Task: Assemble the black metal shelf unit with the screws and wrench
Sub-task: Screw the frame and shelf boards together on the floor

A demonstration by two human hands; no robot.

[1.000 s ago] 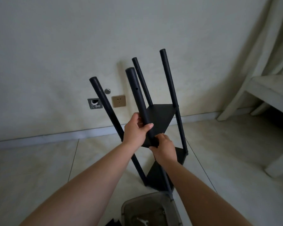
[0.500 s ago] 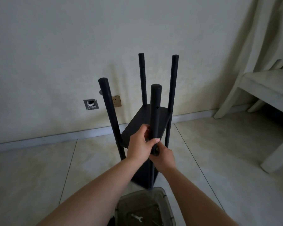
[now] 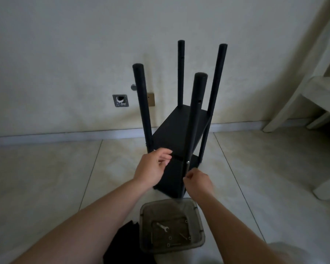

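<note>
We have let go of the near round post (image 3: 195, 119) of the black metal shelf unit (image 3: 179, 130), which now stands upright on the floor, our left hand (image 3: 152, 169) hanging loose and our right hand (image 3: 199, 181) lower at the post's screw.

Tiled floor (image 3: 51, 174) carries shelf unit (image 3: 179, 130), plastic tray (image 3: 171, 228), dark cloth (image 3: 122, 244).

We count one black shelf unit (image 3: 176, 134) with four upright posts, one grey tray (image 3: 144, 225) on the floor holding one wrench (image 3: 162, 227), several small screws (image 3: 170, 238), and our two hands.
</note>
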